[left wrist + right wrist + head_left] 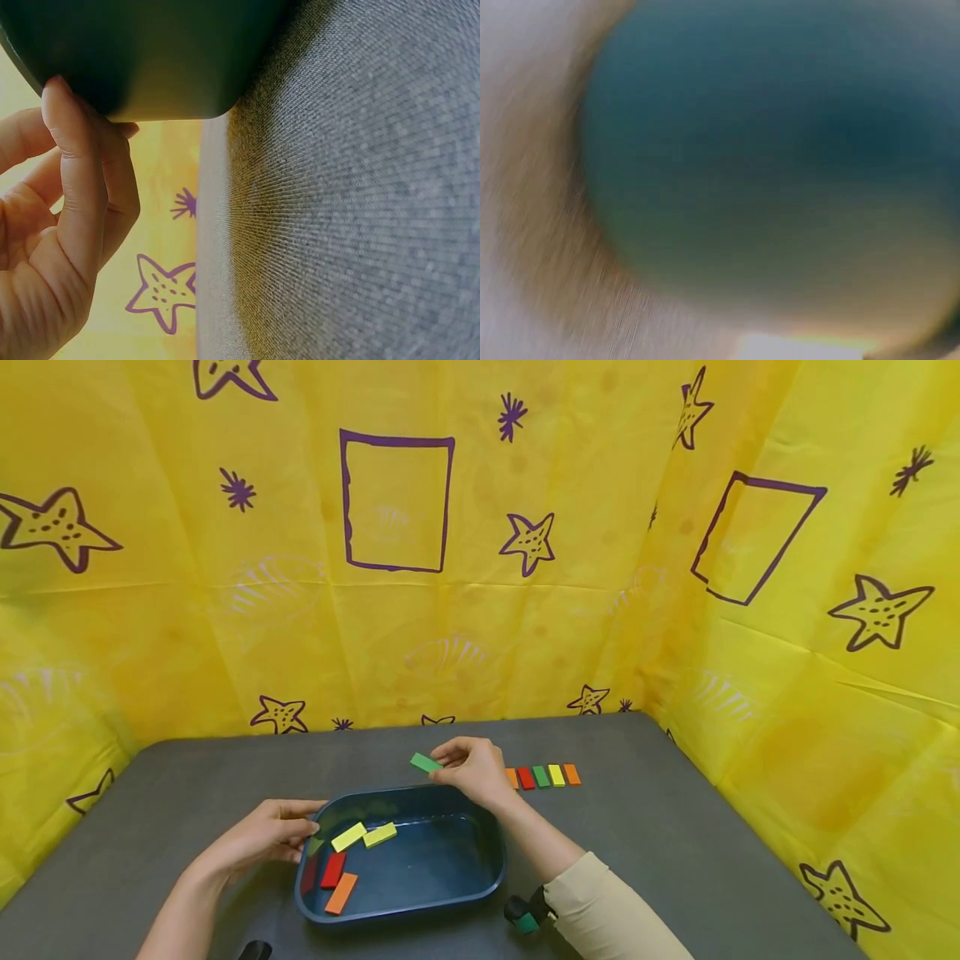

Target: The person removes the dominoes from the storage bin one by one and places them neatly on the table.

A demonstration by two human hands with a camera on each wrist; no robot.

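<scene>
A dark blue plastic tub stands on the table, with two yellow blocks, a red block and an orange block lying in its left part. My left hand grips the tub's left end; the left wrist view shows the thumb and fingers of that hand at the tub's edge. Above the table, just beyond the far rim, my right hand pinches a green block by one end. Blurred tub wall fills most of the right wrist view, where the right hand is hidden.
To the right of my right hand, several flat blocks stand in a spaced row on the grey table, among them a red block and a yellow block. Yellow patterned cloth rises behind and beside the table.
</scene>
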